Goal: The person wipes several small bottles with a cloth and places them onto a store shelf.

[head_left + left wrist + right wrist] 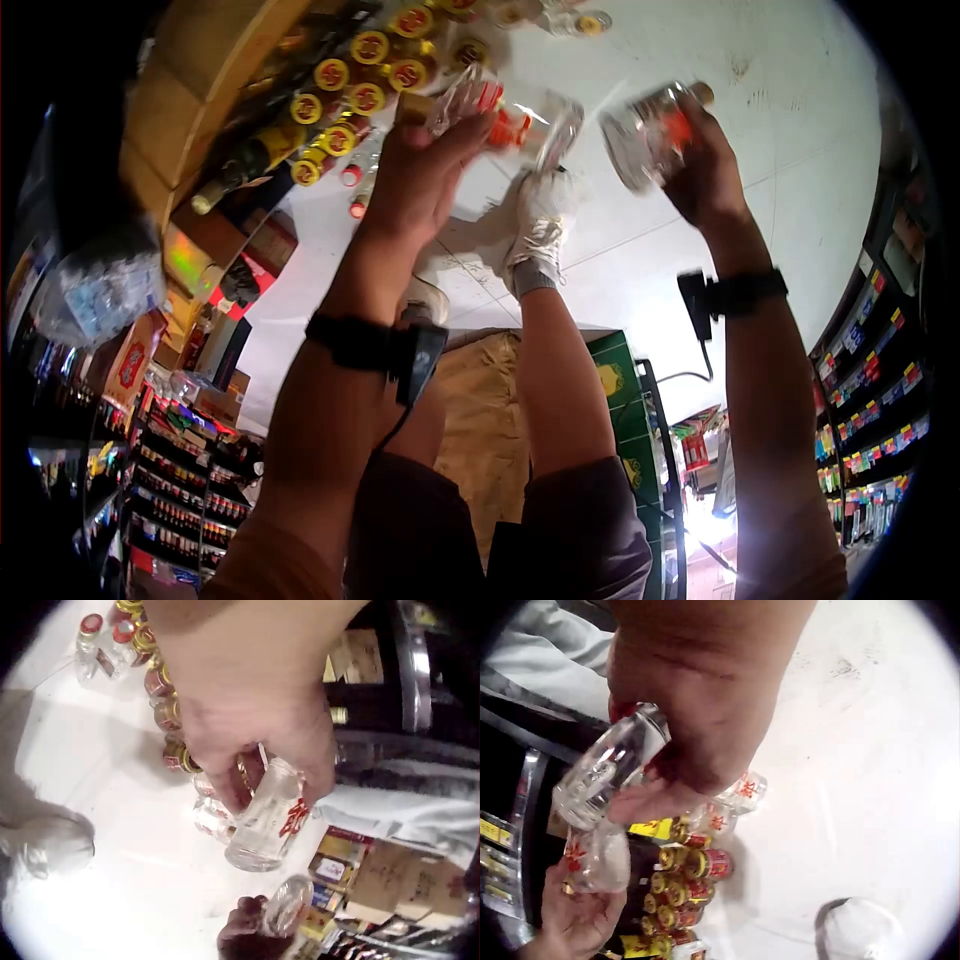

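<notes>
In the head view the left hand [425, 175] grips a clear glass bottle [530, 130] with red print, tilted, its base toward the right. Across from it the right hand [705, 170] holds another clear bottle [635, 140] with a red mark, its base facing left. A gap separates the two bottles there. The left wrist view has the left hand [247, 712] curled round its bottle [266, 821]. From the right wrist, the right hand's [697, 712] bottle [607, 776] appears in front of the left hand's bottle [600, 859].
Yellow-capped bottles [370, 48] stand in rows on the pale floor [800, 190] at upper left, with small red-capped bottles [352, 175] beside them. Clear bottles [578, 22] lie at the top. A white shoe [545, 215] is below the hands. Stocked shelves [870, 370] line both sides.
</notes>
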`<action>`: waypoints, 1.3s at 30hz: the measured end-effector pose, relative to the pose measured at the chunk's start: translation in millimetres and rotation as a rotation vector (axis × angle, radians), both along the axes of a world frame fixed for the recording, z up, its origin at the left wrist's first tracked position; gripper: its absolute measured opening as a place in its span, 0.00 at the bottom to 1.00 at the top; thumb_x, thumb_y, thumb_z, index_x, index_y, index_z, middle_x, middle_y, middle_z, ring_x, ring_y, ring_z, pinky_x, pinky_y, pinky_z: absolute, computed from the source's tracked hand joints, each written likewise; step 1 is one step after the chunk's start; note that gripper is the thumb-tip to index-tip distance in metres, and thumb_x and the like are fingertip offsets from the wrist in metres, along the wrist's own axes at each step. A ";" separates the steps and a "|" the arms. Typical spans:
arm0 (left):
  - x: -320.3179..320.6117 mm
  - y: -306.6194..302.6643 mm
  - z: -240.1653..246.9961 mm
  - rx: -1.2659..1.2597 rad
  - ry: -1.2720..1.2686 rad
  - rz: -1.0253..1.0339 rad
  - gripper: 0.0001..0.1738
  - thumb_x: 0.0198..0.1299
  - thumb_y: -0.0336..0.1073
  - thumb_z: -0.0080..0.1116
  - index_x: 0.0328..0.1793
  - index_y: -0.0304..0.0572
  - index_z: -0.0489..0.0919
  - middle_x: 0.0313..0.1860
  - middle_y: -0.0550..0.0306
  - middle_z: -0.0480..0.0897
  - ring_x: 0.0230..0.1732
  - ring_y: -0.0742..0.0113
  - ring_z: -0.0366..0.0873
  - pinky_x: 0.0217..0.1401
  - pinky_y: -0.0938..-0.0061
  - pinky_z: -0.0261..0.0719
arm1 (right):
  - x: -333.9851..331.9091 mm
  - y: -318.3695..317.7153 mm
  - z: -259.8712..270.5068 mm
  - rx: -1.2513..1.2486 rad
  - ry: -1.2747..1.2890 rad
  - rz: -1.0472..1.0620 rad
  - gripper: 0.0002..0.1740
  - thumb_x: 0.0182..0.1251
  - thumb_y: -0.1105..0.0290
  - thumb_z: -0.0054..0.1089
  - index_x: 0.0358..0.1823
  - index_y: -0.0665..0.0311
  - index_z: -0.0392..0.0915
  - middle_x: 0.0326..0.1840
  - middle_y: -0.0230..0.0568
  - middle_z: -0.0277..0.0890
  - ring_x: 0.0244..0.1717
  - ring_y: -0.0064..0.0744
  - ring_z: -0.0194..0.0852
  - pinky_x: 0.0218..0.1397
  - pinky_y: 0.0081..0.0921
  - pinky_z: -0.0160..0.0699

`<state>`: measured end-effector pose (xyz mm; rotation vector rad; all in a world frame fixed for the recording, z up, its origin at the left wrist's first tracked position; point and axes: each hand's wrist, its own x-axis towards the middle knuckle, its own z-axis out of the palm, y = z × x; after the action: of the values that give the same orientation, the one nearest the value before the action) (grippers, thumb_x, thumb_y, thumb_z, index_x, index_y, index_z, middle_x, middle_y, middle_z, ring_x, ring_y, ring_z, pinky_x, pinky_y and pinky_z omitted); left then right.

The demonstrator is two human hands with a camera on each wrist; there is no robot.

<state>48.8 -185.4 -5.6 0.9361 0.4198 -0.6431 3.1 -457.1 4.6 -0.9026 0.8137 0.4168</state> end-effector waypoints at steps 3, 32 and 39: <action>-10.8 41.6 43.6 -0.490 0.163 0.117 0.22 0.64 0.34 0.57 0.64 0.40 0.70 0.55 0.52 0.78 0.53 0.57 0.80 0.53 0.59 0.81 | -10.5 -4.8 22.3 0.409 -0.218 0.156 0.26 0.70 0.50 0.48 0.57 0.63 0.68 0.52 0.41 0.73 0.52 0.34 0.73 0.55 0.31 0.74; -120.1 323.1 366.0 -0.264 0.077 0.596 0.39 0.54 0.67 0.60 0.55 0.41 0.70 0.40 0.52 0.79 0.39 0.58 0.80 0.39 0.61 0.81 | 276.2 512.7 494.7 -1.194 -1.598 0.769 0.32 0.56 0.54 0.69 0.55 0.68 0.68 0.48 0.53 0.77 0.44 0.53 0.80 0.39 0.39 0.81; -137.0 352.7 380.7 -0.392 0.133 0.721 0.34 0.55 0.52 0.67 0.58 0.37 0.68 0.42 0.45 0.80 0.41 0.51 0.83 0.41 0.56 0.84 | 285.6 562.7 482.5 -1.318 -1.565 0.845 0.30 0.55 0.58 0.71 0.53 0.65 0.66 0.46 0.56 0.78 0.43 0.56 0.80 0.40 0.39 0.81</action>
<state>-88.2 167.4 375.1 0.3224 0.6765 -0.1122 288.8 105.5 487.1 -2.2924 -0.9958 -0.2854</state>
